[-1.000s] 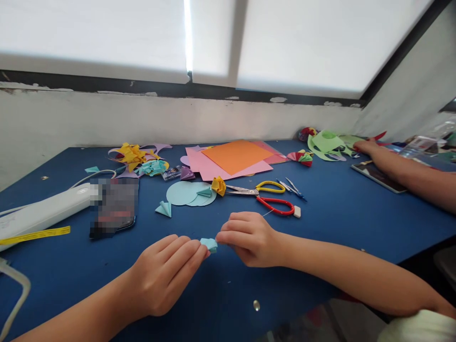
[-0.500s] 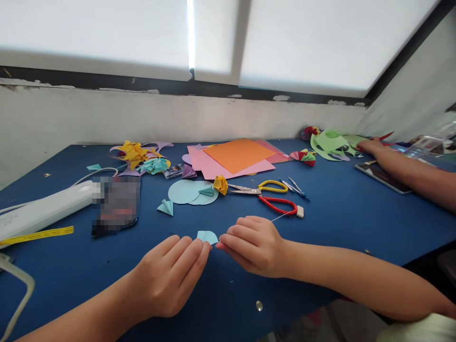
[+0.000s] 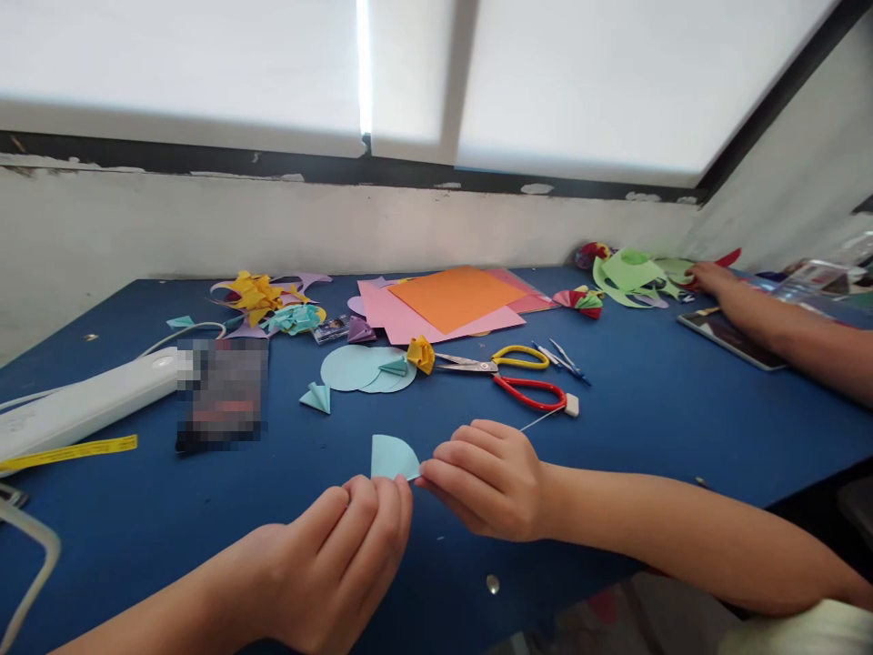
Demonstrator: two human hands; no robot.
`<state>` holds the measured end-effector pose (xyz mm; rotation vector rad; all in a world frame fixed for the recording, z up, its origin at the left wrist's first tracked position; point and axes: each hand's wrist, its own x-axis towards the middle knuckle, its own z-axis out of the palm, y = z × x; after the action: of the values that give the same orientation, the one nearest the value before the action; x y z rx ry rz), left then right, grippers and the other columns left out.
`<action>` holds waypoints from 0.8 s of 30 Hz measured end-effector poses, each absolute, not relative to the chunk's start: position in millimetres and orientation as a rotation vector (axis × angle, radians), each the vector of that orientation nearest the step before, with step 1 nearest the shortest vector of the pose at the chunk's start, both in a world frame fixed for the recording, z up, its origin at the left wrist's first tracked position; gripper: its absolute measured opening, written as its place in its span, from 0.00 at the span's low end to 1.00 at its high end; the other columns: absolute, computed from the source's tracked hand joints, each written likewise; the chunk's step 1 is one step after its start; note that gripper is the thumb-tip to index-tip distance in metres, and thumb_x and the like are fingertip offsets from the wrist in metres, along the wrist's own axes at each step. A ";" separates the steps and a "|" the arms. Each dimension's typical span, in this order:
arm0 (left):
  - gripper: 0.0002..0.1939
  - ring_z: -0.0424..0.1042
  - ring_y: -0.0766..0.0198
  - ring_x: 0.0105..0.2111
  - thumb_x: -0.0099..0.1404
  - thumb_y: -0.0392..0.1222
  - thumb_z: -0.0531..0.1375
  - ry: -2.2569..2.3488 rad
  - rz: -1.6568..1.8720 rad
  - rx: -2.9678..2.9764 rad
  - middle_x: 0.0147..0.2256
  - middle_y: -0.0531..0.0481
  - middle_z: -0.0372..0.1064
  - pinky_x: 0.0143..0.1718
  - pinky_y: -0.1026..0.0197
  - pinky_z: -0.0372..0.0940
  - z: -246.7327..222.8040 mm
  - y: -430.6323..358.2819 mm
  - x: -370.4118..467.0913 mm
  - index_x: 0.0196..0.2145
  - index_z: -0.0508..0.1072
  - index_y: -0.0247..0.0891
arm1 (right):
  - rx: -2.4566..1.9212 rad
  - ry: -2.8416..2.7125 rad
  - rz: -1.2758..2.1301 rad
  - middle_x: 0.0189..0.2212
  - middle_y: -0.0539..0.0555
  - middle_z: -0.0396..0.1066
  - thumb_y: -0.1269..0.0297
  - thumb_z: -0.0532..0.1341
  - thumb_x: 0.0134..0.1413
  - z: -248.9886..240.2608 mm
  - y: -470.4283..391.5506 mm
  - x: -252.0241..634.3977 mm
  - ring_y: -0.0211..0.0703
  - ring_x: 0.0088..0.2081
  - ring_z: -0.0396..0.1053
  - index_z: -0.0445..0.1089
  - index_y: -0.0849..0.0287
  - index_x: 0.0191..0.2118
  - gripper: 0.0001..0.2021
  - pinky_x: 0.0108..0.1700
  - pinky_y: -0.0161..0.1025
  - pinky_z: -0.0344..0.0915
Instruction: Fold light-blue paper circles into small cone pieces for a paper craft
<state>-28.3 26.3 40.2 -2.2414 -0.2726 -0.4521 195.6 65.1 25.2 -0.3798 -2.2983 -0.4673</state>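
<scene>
Between my two hands is a light blue paper piece (image 3: 393, 457), folded to a quarter-circle shape. My left hand (image 3: 351, 546) pinches its lower edge, fingers pressed together. The fingertips of my right hand (image 3: 486, 478) are closed on its right corner. Just beyond lie light blue paper circles (image 3: 346, 368), a small folded light blue cone (image 3: 317, 398) and a folded yellow paper piece (image 3: 421, 354). Scissors (image 3: 528, 394) with one yellow and one red handle rest open behind my right hand, near a white eraser-like block (image 3: 571, 405).
Orange (image 3: 456, 298) and pink sheets lie at the back, with yellow scraps (image 3: 252, 296) to their left. A white power strip (image 3: 88, 391) and a blurred dark item (image 3: 228, 396) are at left. Another person's arm (image 3: 777, 318) reaches in at right above a tablet (image 3: 733, 341).
My left hand has moved down a little, and more of the light blue paper shows above its fingers. At the right, the other person's red item has shifted slightly.
</scene>
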 end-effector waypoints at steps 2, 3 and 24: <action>0.20 0.70 0.56 0.34 0.67 0.33 0.43 -0.303 -0.478 -2.245 0.37 0.40 0.71 0.31 0.55 0.58 38.8 26.6 -28.6 0.42 0.73 0.25 | -0.362 -2.294 -0.454 0.26 0.52 0.70 0.71 0.60 0.55 25.0 65.0 196.2 0.36 0.26 0.60 0.67 0.67 0.36 0.04 0.26 0.35 0.55; 0.20 0.70 0.56 0.35 0.67 0.33 0.43 -0.325 -0.496 -2.254 0.37 0.41 0.71 0.32 0.55 0.59 37.9 27.5 -29.0 0.42 0.73 0.25 | -0.344 -2.298 -0.465 0.27 0.52 0.70 0.71 0.60 0.55 24.6 65.3 196.6 0.36 0.26 0.60 0.67 0.67 0.36 0.04 0.26 0.36 0.55; 0.19 0.68 0.55 0.40 0.68 0.30 0.43 -0.353 -0.640 -2.385 0.40 0.43 0.72 0.36 0.54 0.59 32.4 40.0 -37.0 0.40 0.74 0.30 | -0.257 -2.310 -0.685 0.29 0.53 0.72 0.68 0.60 0.54 28.9 66.6 198.2 0.36 0.26 0.65 0.71 0.67 0.37 0.07 0.23 0.36 0.54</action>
<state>-37.0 40.0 32.4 -2.3846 -0.3525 -0.6400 198.2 66.6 28.9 -0.2567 -2.3095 -0.6854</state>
